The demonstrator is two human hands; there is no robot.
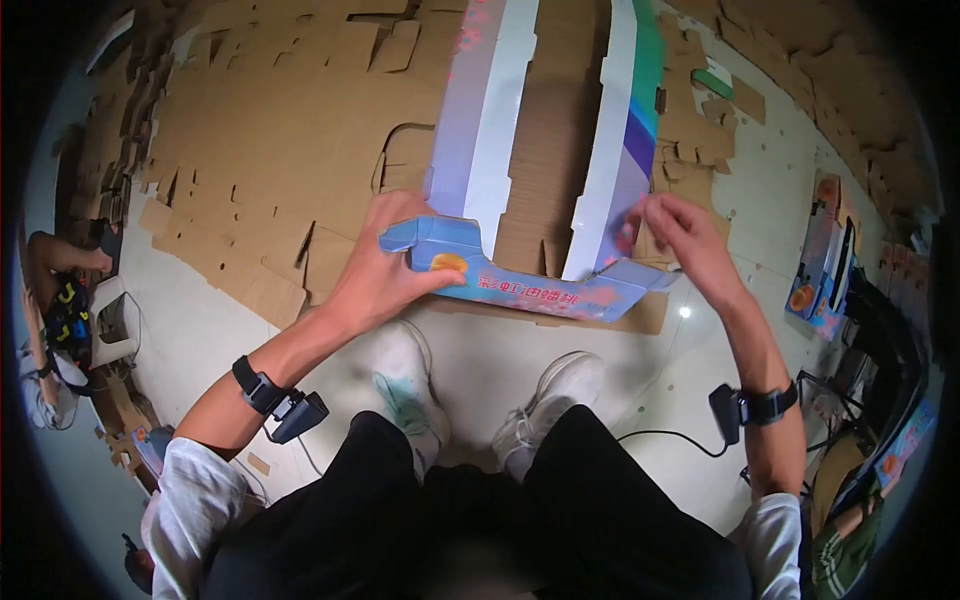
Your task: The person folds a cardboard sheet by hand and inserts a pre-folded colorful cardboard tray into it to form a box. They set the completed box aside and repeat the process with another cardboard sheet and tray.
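Observation:
A printed cardboard box [540,292], partly folded, lies before me with its long side panels running away from me. Its near end panel is blue and pink, with red lettering and an orange fruit picture. My left hand [385,260] grips the left corner of that end, thumb over the front face and fingers behind it. At the right corner, my right hand [685,235] has curled fingers against the purple side panel; the fingertips are slightly blurred. White inner flaps [600,150] border the long opening, through which brown cardboard shows.
Flattened brown cardboard sheets [270,110] cover the floor ahead and to the left. Another printed box piece [825,255] lies at the right, near a black chair-like frame [890,340]. My white shoes [405,385] are just below the box. Other people's limbs show at both edges.

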